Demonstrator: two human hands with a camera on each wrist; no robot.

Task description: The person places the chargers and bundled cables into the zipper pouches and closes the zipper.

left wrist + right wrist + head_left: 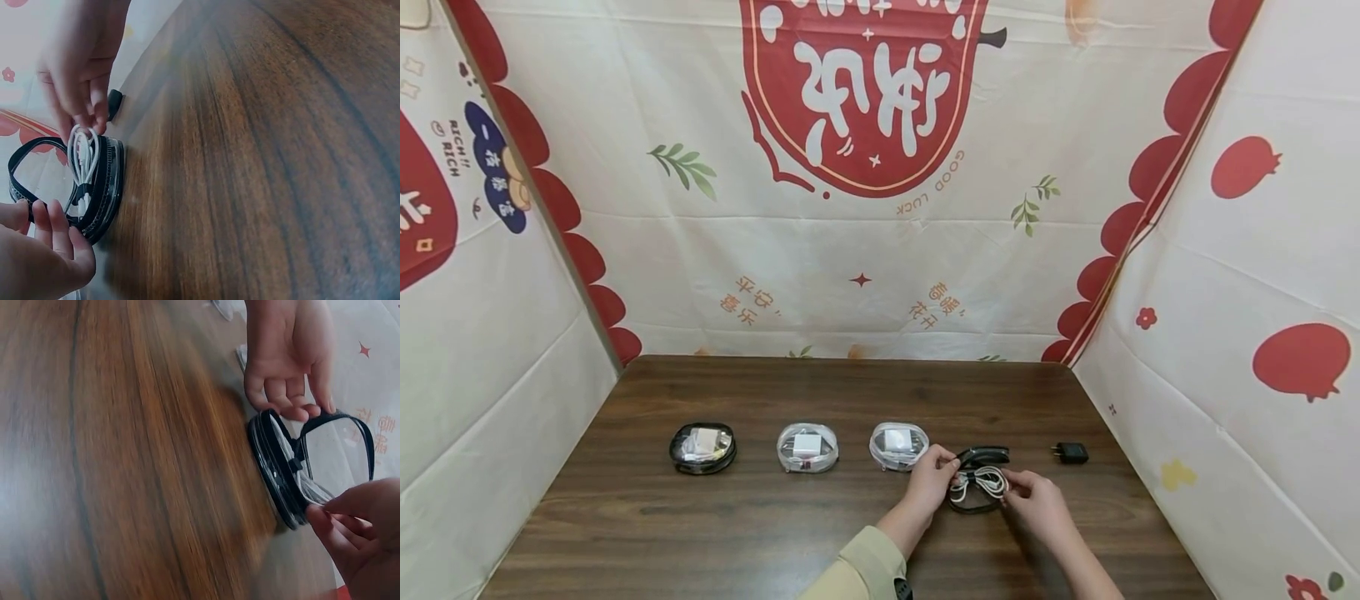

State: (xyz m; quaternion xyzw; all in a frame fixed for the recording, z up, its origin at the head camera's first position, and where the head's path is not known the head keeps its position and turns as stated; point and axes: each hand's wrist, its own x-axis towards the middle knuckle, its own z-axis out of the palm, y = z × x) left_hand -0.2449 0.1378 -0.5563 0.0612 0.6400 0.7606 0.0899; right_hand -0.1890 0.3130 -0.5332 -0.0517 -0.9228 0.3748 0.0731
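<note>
A small oval pouch [976,507] of clear plastic with black zip edging stands on the table, its lid raised. A white cable [82,156], coiled and bound with a black strap, lies in the pouch's opening. My left hand [929,482] pinches the lid's black edge [337,416] at the left side, thumb against fingers. From the right, my right hand [1037,502] pinches the end of the cable coil between thumb and fingertips, close at the pouch's rim. In the right wrist view, that hand's thumb covers part of the cable.
To the left stand a black-edged pouch [681,454] and two white-edged pouches, [785,458] each with a white charger block inside. A black plug charger [1072,452] lies at the right. Printed cloth walls [865,283] enclose the brown table [737,533] at the back and sides.
</note>
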